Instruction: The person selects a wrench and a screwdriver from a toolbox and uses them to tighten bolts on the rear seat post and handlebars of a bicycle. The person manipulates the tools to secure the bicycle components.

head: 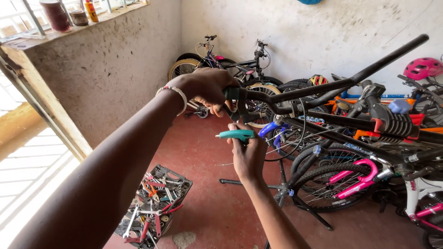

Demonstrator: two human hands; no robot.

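Black metal bicycle handlebar (323, 87): long, slightly bent tube, running from lower left up to upper right, raised above the red floor. Its near end carries a dark teal grip section, enclosed by the left hand (207, 87). Teal T-handled tool (236, 134): plastic crossbar lying roughly level, just below the handlebar's near end, clasped from beneath by the right hand (249, 159); its shaft is hidden.

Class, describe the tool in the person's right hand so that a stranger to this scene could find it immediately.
Start at the long black handlebar crossing the picture. Just below its left end, gripped by the left hand, the right hand holds a T-handle tool. Its teal handle is the only teal thing here.
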